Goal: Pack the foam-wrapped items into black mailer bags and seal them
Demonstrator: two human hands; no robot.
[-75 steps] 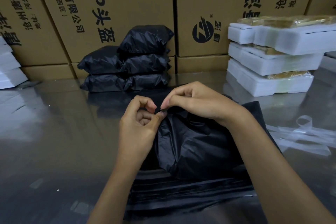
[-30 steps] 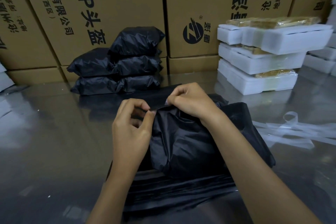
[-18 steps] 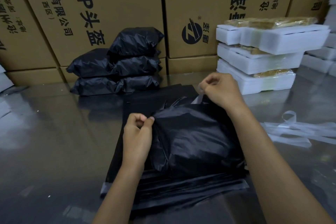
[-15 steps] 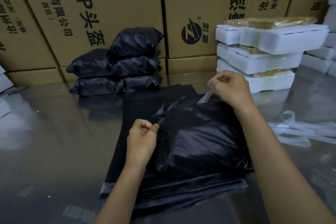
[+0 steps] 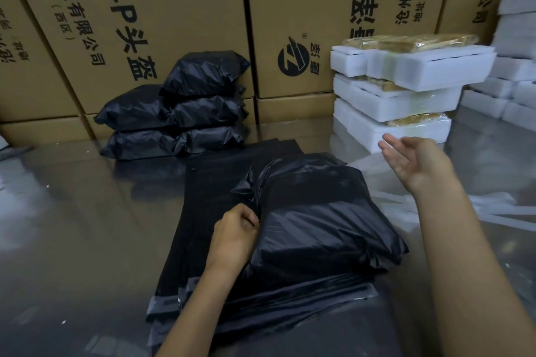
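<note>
Centrally, filled mailer bag (image 5: 319, 220) on glossy table (image 5: 72, 226); left hand (image 5: 235, 238) pinches it, right hand (image 5: 417, 162) fingers spread; cartons (image 5: 174, 9) behind.

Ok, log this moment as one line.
step: sealing filled mailer bag | left hand: pinches bag edge | right hand: open, empty | sealed bags: stacked behind

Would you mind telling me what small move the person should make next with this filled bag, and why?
Probably bring the open right hand back to fold the loose flap down and press it shut: the left hand pinches the filled black mailer bag at that end, and the flap stands crumpled, apparently unsealed.
</note>
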